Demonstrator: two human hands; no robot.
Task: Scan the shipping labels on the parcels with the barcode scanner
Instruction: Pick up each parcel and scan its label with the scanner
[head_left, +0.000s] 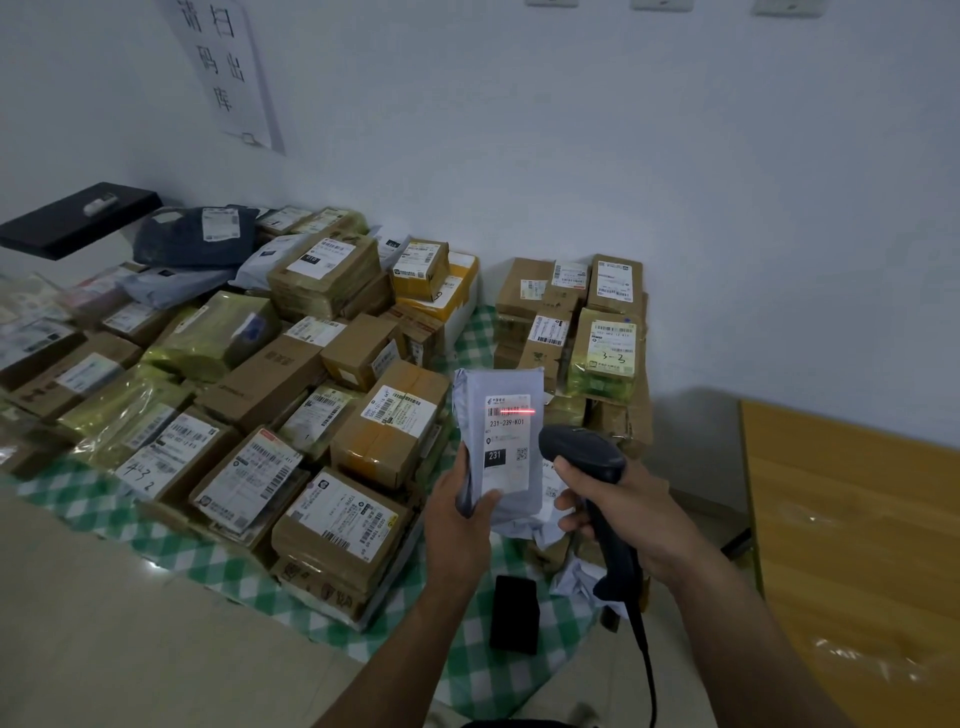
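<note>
1. Grey mailer parcel (474, 415): held upright at centre, label side facing the camera.
2. Shipping label (508, 452): white, printed "231-239-K01" and "231". A red scan line (517, 412) crosses the barcode near its top.
3. Left hand (457, 519): grips the mailer's lower left edge, thumb across the front.
4. Right hand (621, 506): fingers curled round the handle of the barcode scanner (582, 449), whose head points at the label from just right of it. Its cable (647, 660) hangs toward the near edge.
5. Stacked parcels (249, 374): labelled boxes and bags, left and far, on a green checked cloth (483, 670).
6. Small black box (514, 613): on the cloth, near.
7. Wooden table (852, 545): right.
</note>
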